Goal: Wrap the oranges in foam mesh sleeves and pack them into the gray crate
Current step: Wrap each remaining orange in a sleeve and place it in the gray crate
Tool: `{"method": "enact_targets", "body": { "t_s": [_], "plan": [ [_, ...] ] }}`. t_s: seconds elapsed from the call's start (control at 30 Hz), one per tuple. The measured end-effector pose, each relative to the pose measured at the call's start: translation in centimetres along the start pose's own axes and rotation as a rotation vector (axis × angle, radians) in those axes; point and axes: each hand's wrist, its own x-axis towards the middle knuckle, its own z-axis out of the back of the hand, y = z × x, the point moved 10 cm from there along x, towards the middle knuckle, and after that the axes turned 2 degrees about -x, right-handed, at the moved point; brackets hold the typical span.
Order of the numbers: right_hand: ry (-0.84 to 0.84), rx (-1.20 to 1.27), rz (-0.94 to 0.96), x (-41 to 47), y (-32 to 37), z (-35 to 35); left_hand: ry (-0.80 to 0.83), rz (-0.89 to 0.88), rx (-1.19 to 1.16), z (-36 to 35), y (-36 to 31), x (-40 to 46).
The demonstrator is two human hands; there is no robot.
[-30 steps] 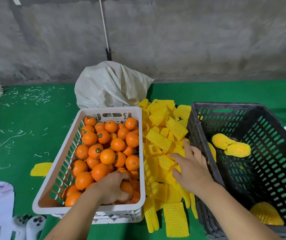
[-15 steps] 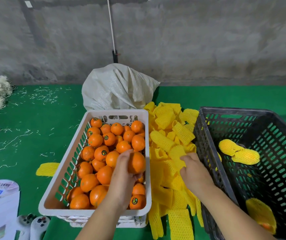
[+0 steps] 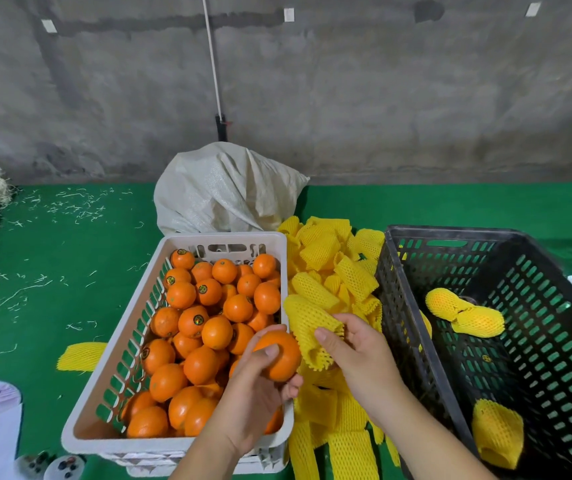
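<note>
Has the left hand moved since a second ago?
Yes. The left hand has risen out of the white crate with an orange and shifted right, over the crate's right rim, toward the foam sleeve.

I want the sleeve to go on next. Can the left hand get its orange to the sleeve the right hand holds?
Probably yes. The left hand grips the orange right beside the foam sleeve pinched by the right hand, with nothing between them.

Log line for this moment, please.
left hand: holds orange | right hand: holds foam sleeve | orange unsleeved | gray crate: three wrapped
</note>
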Motion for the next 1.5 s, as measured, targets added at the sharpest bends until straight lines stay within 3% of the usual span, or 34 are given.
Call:
{"method": "enact_targets", "body": {
  "t_s": [0.17, 0.23, 0.4, 0.53, 0.57, 0.63, 0.73, 0.83, 1.03, 1.2, 1.37, 1.5],
  "plan": [
    [0.237, 0.082, -0.048, -0.6, -0.1, -2.2, 0.079, 0.069, 0.008, -0.5, 0.7, -1.0],
    [0.259, 0.045, -0.091, -0.7, -0.1, -2.1, 0.088, 0.078, -0.021, -0.3, 0.7, -1.1],
    [-0.03, -0.238, -0.008, 0.0, -0.5, 0.6, 0.158, 0.112, 0.007, -1.5, 0.7, -1.2],
    [-0.386, -0.562, 0.196, -0.5, 1.7, 3.8, 0.161, 0.043, 0.119, -2.5, 0.2, -1.2],
    [-0.403, -0.634, 0.216, -0.6, 2.2, 3.8, 0.152, 0.025, 0.145, -2.7, 0.1, -1.3],
    [-0.269, -0.726, 0.196, -0.2, 1.9, 2.3, 0.176, 0.001, 0.216, -3.3, 0.1, -1.5],
    [-0.044, -0.638, 0.112, 0.0, 0.5, -0.1, 0.219, 0.004, 0.304, -4.3, 0.3, -1.8],
    [-0.04, -0.399, 0.006, 0.0, -0.2, 0.4, 0.156, 0.014, 0.324, -3.5, -0.1, -1.7],
    [-0.146, -0.712, 0.236, -0.3, 1.3, 0.7, 0.166, 0.033, 0.359, -3.7, 0.0, -2.1],
    [0.135, -0.799, 0.281, -0.2, 0.2, -0.8, 0.148, -0.01, 0.362, -3.2, -0.9, -1.9],
    [-0.125, -0.563, 0.252, 0.1, 1.6, 1.8, 0.127, -0.063, 0.415, -2.9, -1.4, -1.4],
    [-0.184, -0.393, 0.191, -0.3, 1.6, 2.7, -0.009, -0.175, 0.507, -2.1, -2.3, -0.8]
  ]
}}
